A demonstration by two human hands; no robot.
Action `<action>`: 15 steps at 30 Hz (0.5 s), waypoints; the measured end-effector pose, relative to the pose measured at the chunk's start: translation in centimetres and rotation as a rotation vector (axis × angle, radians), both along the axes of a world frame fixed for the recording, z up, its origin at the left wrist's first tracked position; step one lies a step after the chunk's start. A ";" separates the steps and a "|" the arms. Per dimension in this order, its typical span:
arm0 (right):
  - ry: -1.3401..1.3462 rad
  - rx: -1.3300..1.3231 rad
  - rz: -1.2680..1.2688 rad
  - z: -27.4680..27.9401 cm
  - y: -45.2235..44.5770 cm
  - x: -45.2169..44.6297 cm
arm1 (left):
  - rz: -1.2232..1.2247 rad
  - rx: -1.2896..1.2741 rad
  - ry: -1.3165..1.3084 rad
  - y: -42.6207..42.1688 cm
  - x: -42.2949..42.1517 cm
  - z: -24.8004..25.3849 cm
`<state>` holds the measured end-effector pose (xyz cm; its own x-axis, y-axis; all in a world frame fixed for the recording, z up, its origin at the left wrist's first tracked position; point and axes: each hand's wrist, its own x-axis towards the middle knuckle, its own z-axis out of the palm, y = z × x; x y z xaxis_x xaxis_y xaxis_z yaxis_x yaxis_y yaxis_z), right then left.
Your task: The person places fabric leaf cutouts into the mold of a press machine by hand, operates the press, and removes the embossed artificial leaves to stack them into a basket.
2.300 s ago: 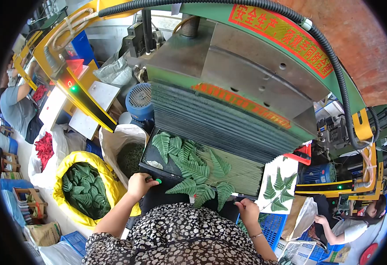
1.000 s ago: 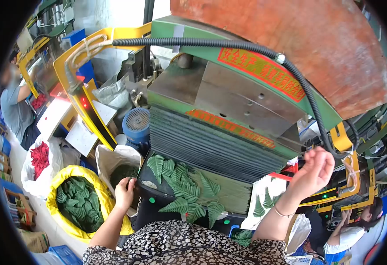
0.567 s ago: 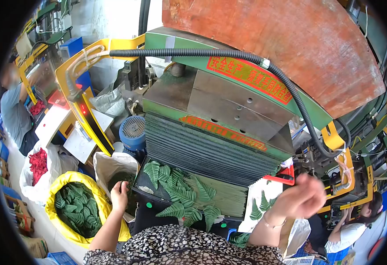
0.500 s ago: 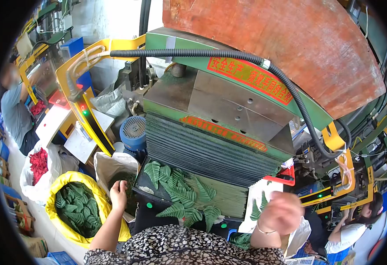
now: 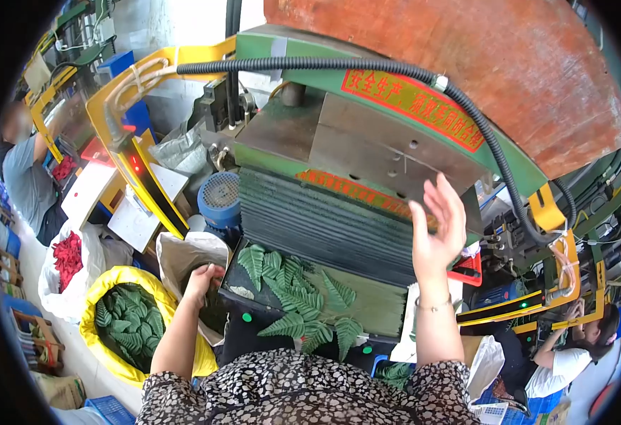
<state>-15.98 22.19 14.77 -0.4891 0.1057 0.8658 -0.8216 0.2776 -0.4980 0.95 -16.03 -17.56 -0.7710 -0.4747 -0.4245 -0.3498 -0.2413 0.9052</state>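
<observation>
My right hand (image 5: pixel 443 230) is raised in front of the press (image 5: pixel 310 212), its fingers spread and nothing in them. My left hand (image 5: pixel 202 282) hovers at the left end of the press bed, beside a white sack (image 5: pixel 186 248). Its fingers are curled together, and I cannot make out whether anything is in them. Between my hands, a green fern-like leaf spray (image 5: pixel 300 301) lies on the press bed (image 5: pixel 377 312). Some leaf tips hang over the front edge, towards my patterned top.
A yellow-lined sack (image 5: pixel 91 322) of green leaves stands at lower left, near a white bag (image 5: pixel 52 287) of red pieces. Yellow sensor bars (image 5: pixel 158 191) flank the press. People sit at far left (image 5: pixel 23 170) and far right (image 5: pixel 551 368).
My right hand has moved up and inward from the lower right to before the press, fingers opening out. My left hand has shifted slightly up and right. The leaves look unmoved on the bed.
</observation>
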 end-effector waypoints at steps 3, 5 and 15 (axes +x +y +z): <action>-0.090 0.312 -0.031 -6.0 3.9 3.0 | 0.041 -0.116 0.008 0.7 0.5 1.7; -0.525 0.339 0.108 -10.8 5.7 5.6 | 0.096 -0.250 0.003 2.3 1.3 3.6; -0.534 1.028 0.242 -20.1 6.1 9.8 | -0.462 -0.742 0.395 15.9 1.8 12.2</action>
<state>-6.17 28.30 -5.29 -0.7264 -0.6659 0.1702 -0.6632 0.6141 -0.4278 2.71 -0.14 -5.37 -0.9725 -0.1311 0.1925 0.0962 0.5267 0.8446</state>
